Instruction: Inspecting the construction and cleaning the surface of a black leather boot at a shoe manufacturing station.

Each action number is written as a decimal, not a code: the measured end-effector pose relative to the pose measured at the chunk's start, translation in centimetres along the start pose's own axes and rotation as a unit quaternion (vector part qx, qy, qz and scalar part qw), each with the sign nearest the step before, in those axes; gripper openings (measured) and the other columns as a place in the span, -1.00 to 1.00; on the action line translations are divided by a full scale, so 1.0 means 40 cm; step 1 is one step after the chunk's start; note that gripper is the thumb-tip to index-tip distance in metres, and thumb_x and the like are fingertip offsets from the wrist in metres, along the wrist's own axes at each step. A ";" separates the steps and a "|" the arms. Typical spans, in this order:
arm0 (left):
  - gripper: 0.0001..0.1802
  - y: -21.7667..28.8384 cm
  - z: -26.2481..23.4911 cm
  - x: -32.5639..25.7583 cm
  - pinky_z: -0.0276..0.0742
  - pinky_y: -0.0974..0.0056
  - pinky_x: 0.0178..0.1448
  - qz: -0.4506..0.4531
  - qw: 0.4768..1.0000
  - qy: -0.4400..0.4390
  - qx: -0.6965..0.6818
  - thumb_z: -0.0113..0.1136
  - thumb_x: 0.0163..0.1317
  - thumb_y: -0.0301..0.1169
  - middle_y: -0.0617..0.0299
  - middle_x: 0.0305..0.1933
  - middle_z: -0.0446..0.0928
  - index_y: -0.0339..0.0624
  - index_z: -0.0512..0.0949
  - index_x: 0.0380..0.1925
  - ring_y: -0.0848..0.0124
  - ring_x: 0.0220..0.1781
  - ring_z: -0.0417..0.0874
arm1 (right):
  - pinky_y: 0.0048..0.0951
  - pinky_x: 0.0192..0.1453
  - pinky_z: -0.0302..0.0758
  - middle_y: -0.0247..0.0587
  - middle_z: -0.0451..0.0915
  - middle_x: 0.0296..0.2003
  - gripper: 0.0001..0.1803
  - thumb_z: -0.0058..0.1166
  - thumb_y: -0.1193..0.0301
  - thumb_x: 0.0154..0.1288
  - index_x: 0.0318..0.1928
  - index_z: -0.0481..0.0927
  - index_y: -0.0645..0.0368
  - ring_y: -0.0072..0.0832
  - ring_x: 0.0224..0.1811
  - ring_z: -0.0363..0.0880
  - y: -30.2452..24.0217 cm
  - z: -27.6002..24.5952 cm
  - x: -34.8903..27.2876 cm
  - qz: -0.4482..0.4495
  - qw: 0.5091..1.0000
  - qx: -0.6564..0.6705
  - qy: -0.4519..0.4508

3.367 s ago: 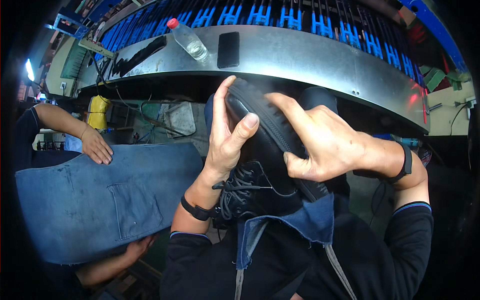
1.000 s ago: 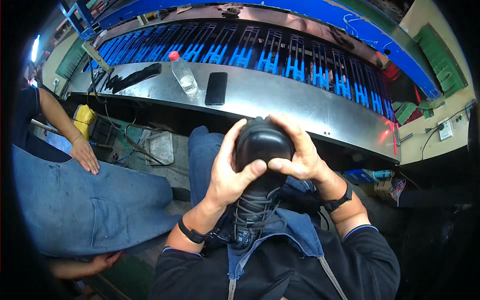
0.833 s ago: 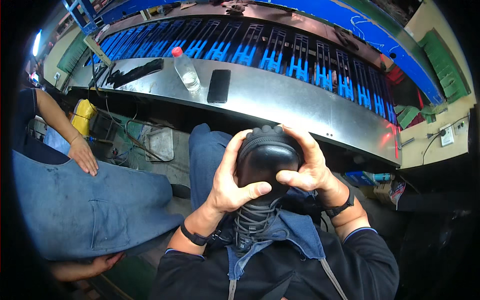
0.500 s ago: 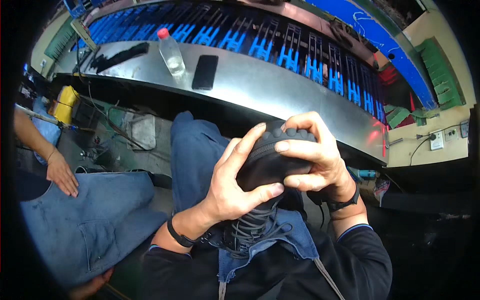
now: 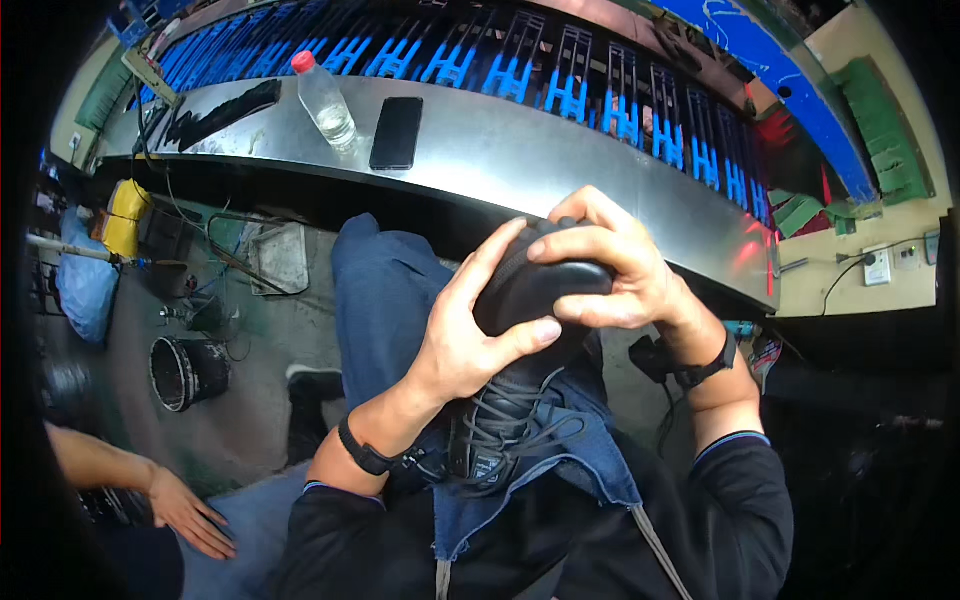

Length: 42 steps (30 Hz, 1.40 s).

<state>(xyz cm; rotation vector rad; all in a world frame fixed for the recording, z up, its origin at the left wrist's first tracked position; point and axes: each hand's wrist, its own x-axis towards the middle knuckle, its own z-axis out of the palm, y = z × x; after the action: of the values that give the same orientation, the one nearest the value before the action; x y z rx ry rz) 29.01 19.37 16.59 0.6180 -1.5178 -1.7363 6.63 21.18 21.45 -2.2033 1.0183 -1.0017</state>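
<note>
A black lace-up shoe (image 5: 540, 290) rests over my lap, toe pointing away from me and its laces (image 5: 505, 415) loose near my apron. Around the left side of the toe my left hand (image 5: 465, 325) is wrapped, thumb lying across the top of the upper. My right hand (image 5: 615, 265) grips the toe from the right, fingers bent over the front edge of the sole and thumb on the upper. Much of the sole is hidden behind my fingers. A blue denim apron (image 5: 585, 455) lies under the shoe.
Ahead runs a metal ledge (image 5: 560, 170) beside a conveyor with blue prongs (image 5: 510, 75). On the ledge are a red-capped clear bottle (image 5: 325, 105) and a black phone (image 5: 396, 133). A black bucket (image 5: 190, 372) stands on the floor at left; a co-worker's hand (image 5: 192, 515) is lower left.
The shoe's toe has tipped, so fewer of the sole's lugs show, and my right fingers have shifted left over it. The co-worker has moved lower in view, uncovering the bucket.
</note>
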 end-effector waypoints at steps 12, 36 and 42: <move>-0.05 0.050 -0.017 0.022 0.31 0.19 0.44 0.013 0.994 0.071 -0.083 0.39 0.17 -0.45 -0.05 0.33 0.35 -0.41 0.03 0.46 0.24 0.36 0.43 | -0.09 0.38 0.35 0.10 0.37 0.31 0.12 0.48 -0.03 0.00 0.46 0.19 0.17 -0.03 0.30 0.43 0.066 0.102 0.007 0.001 0.992 0.016 0.123; -0.58 -0.056 -0.204 0.150 0.71 0.23 -0.08 -0.225 0.928 0.076 -0.287 0.07 0.43 -0.24 0.11 -0.04 0.62 -0.25 0.42 0.17 0.29 -0.14 0.72 | 0.23 0.40 0.20 0.33 0.08 0.42 0.07 0.54 0.16 -0.28 0.37 0.34 -0.04 0.27 0.42 0.17 -0.072 0.223 -0.091 -0.211 0.952 -0.179 0.133; -0.35 -0.055 -0.232 -0.066 0.50 0.42 -0.39 -0.266 0.914 -0.132 0.276 -0.21 0.51 0.12 0.22 -0.24 0.64 -0.22 0.54 0.16 0.46 -0.37 0.63 | -0.05 0.50 0.15 0.33 0.09 0.41 -0.14 0.36 0.17 0.09 0.38 0.32 0.12 0.15 0.48 0.13 -0.129 0.119 -0.013 0.083 0.973 0.090 0.197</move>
<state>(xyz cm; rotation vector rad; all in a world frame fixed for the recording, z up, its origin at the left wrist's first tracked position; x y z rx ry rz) 37.22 15.74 12.43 1.2145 -2.2183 -1.8239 12.35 25.29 21.95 -1.7788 1.2055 -1.4271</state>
